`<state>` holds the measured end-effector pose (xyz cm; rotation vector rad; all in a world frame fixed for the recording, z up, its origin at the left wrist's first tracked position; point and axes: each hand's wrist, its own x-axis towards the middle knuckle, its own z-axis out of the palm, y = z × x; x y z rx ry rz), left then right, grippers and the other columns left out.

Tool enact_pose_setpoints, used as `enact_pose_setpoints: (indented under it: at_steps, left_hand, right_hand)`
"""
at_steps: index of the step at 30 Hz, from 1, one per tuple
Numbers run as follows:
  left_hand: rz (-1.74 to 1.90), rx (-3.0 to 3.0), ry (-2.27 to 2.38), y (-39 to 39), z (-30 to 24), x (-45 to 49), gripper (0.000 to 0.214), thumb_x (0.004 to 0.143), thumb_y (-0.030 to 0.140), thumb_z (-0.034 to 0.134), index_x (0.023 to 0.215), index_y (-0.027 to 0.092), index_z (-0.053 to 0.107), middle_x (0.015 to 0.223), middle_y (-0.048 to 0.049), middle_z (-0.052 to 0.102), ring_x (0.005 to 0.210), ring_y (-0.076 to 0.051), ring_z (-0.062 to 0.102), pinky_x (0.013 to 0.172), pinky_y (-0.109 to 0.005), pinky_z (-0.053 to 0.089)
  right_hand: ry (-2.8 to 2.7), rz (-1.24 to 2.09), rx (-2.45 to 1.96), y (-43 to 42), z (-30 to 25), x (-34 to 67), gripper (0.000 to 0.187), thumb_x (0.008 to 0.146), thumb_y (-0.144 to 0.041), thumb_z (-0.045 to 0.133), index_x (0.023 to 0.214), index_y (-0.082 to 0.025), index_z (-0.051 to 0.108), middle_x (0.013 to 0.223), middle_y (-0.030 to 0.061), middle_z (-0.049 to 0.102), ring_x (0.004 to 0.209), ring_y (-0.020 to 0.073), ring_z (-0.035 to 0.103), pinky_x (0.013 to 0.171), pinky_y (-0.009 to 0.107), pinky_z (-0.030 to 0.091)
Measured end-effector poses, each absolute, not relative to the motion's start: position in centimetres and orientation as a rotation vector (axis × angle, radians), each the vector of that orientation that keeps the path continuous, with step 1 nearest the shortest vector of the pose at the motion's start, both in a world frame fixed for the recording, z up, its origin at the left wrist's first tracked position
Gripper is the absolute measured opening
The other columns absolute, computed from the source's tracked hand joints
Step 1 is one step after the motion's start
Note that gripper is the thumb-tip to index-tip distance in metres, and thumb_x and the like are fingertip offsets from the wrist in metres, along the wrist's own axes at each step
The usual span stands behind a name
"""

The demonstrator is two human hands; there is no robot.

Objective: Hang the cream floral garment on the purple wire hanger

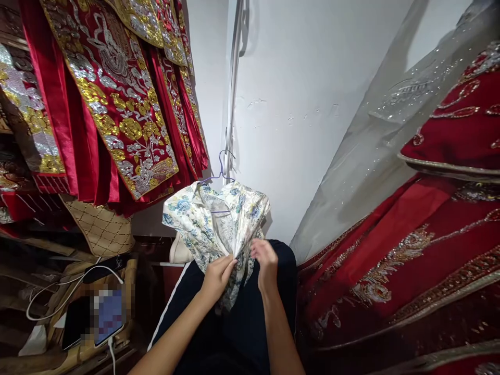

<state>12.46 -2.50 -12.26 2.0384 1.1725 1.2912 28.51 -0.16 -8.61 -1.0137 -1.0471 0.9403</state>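
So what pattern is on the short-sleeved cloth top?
The cloth top has blue flowers on white, head view.

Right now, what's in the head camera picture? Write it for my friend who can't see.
A person's left hand pinches the front of a flowered shirt on a purple hanger, with the right hand close beside it. Red clothes with shiny patterns are on both sides, and a phone lies at the lower left.

Dark trousers (242, 336), white side stripe (169, 306)
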Motion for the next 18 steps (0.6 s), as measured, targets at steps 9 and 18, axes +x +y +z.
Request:
enact_pose_setpoints:
  at_steps: [9, 18]
  left_hand:
    - [1.233, 2.384, 0.976, -0.4, -10.2, 9.8, 0.032, 0.099, 0.033, 0.042, 0.113, 0.023, 0.070, 0.087, -0.0103, 0.067, 0.081, -0.023, 0.061, 0.075, -0.038, 0.050]
    - [1.520, 2.604, 1.018, 5.9, -2.8, 5.3, 0.036, 0.097, 0.036, 0.050, 0.126, 0.021, 0.065, 0.069, -0.0017, 0.056, 0.067, -0.017, 0.051, 0.065, -0.031, 0.044]
  right_hand:
    - [-1.468, 0.954, -1.115, -1.1, -11.2, 24.0, 0.018, 0.077, -0.033, 0.060, 0.089, -0.019, 0.059, 0.069, 0.0002, 0.057, 0.059, 0.0148, 0.048, 0.053, 0.027, 0.039]
    - [-1.468, 0.958, -1.132, -2.8, -11.4, 24.1, 0.029, 0.079, -0.045, 0.064, 0.070, -0.022, 0.048, 0.059, -0.0033, 0.043, 0.054, 0.0143, 0.041, 0.052, 0.027, 0.033]
